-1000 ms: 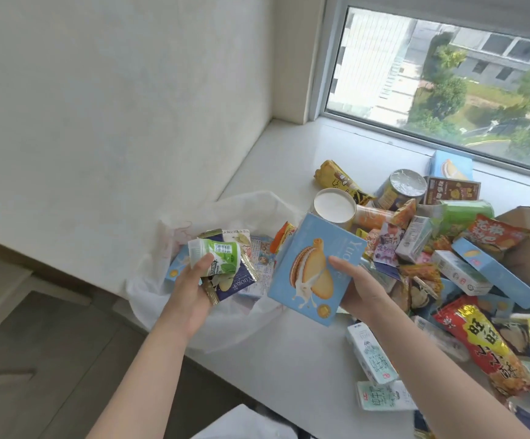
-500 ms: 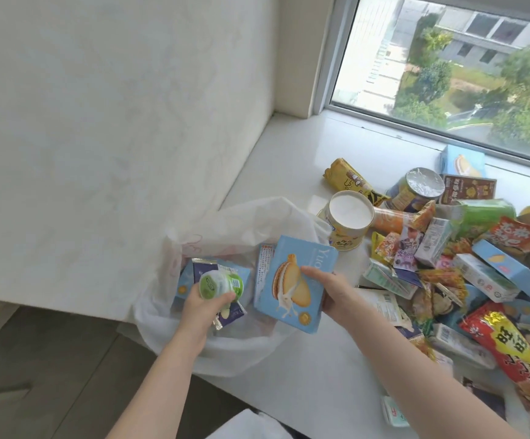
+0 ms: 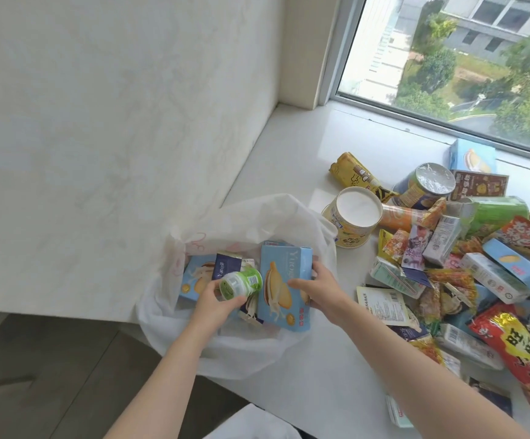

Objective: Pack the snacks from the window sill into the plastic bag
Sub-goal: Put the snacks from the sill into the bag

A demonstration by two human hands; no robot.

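A white plastic bag [image 3: 251,217] lies open at the sill's left front edge. Inside it are a light blue biscuit box [image 3: 192,282] and a dark blue pouch [image 3: 227,267]. My left hand [image 3: 217,304] grips a small green and white cup [image 3: 241,283] over the bag's mouth. My right hand [image 3: 320,291] holds a light blue biscuit box [image 3: 284,282] by its right side, standing it inside the bag. A heap of snacks [image 3: 447,264] covers the white window sill [image 3: 289,160] to the right.
In the heap are a white-lidded tub [image 3: 354,218], a foil-topped can [image 3: 428,183], a yellow packet [image 3: 357,172], a green tube [image 3: 495,213], a red bag [image 3: 517,350] and several boxes. A wall rises to the left; the window is at the back.
Both hands have moved down and left into the bag. The blue box went from above the sill into the bag's mouth, and the green cup sank lower over the bag.
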